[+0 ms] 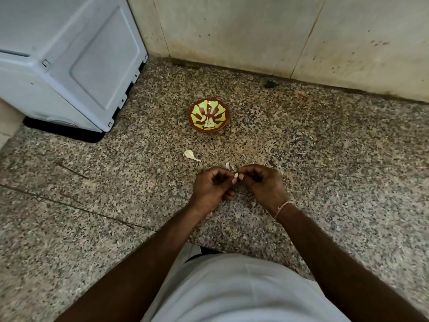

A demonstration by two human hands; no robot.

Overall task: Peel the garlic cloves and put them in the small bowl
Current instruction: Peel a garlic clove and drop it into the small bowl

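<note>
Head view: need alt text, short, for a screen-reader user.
Seen from above, a person's left hand and right hand pinch a small garlic clove between their fingertips over a speckled granite counter. Beyond them sits a small red and green bowl holding peeled cloves, with a loose garlic piece and bits of skin lying between.

Both forearms reach toward 12; left hand (212, 188) & right hand (262, 184) meet, fingers curled, fingertips pinching together.

Home kitchen corner: speckled granite bench (325, 159), stained tiled wall (243, 31), grey-white appliance (69, 66) at left, small painted bowl (192, 119) with peeled garlic.
</note>
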